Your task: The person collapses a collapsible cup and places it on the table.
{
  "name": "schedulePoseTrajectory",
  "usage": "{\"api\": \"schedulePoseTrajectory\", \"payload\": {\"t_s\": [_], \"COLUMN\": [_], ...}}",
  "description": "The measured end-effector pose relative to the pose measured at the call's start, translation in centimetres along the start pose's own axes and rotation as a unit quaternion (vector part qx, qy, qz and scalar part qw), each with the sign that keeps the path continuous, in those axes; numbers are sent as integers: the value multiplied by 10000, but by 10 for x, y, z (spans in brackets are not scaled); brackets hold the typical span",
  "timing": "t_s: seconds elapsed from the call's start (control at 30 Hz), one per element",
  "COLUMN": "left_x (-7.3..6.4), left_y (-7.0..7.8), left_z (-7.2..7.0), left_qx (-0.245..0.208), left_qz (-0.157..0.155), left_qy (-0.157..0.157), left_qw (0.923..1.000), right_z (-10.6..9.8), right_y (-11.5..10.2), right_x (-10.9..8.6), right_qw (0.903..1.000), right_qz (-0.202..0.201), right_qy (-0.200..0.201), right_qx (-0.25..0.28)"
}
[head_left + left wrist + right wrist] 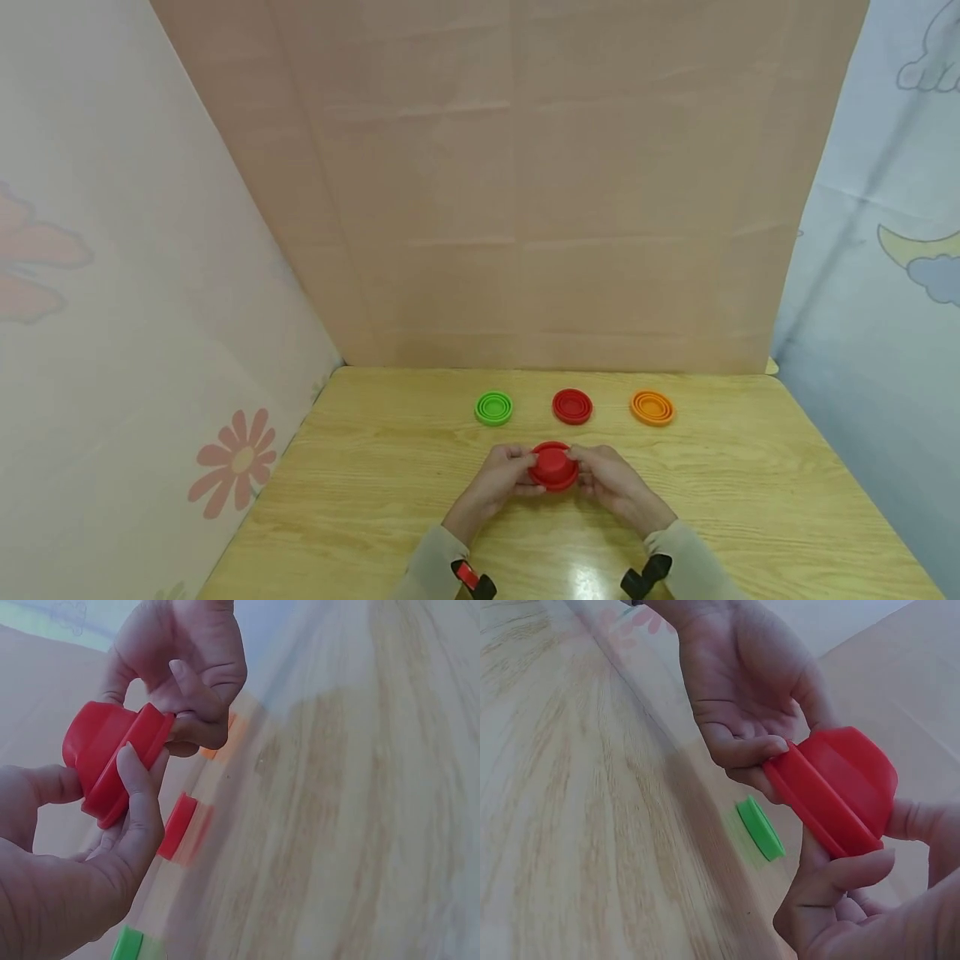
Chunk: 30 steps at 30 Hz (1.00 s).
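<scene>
Both hands hold a red collapsible cup (553, 468) above the near middle of the table. The left hand (498, 483) pinches its left side, and the right hand (612, 485) pinches the opposite side. In the left wrist view, the red cup (112, 761) is partly unfolded, its rounded end bulging out from the wide rim. Thumbs press on the bulging part while fingers support the rim, as the right wrist view of the cup (836, 791) also shows. The cup's inside is hidden from all views.
Beyond the hands, a flat green collapsible cup (493, 408), a flat red one (572, 407) and a flat orange one (652, 408) lie in a row on the wooden table (360, 483). A brown sheet (562, 208) stands behind, with patterned cloths on both sides.
</scene>
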State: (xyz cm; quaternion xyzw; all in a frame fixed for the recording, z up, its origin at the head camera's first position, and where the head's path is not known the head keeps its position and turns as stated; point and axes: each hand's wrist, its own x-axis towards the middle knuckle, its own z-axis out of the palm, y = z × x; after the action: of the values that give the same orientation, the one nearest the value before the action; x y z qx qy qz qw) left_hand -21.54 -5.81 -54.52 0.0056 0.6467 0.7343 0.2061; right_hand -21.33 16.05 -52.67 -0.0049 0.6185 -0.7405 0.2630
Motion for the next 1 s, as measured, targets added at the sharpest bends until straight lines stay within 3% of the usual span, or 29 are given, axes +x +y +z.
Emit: {"api": "schedulePoseTrajectory", "payload": {"t_s": [0.17, 0.4, 0.53, 0.77, 1.0], "left_x": [0, -1, -1, 1, -1], "left_y": [2, 4, 3, 4, 7], "left_z": [0, -2, -1, 1, 3], "left_qx": [-217, -854, -959, -788, -93], "left_qz": [-18, 18, 38, 20, 105], "left_qy": [-57, -551, -636, -406, 287], "left_qw": [9997, 9948, 9933, 9961, 9995], "right_z": [-2, -1, 0, -2, -6], "right_y": [1, 1, 1, 4, 5], "right_x": [1, -1, -1, 0, 0], "right_qw": [9999, 9993, 9989, 9995, 9987], "right_qz": [-38, -72, -85, -5, 188], "right_qy": [167, 355, 452, 308, -179], "right_qx": [-20, -95, -93, -4, 431]}}
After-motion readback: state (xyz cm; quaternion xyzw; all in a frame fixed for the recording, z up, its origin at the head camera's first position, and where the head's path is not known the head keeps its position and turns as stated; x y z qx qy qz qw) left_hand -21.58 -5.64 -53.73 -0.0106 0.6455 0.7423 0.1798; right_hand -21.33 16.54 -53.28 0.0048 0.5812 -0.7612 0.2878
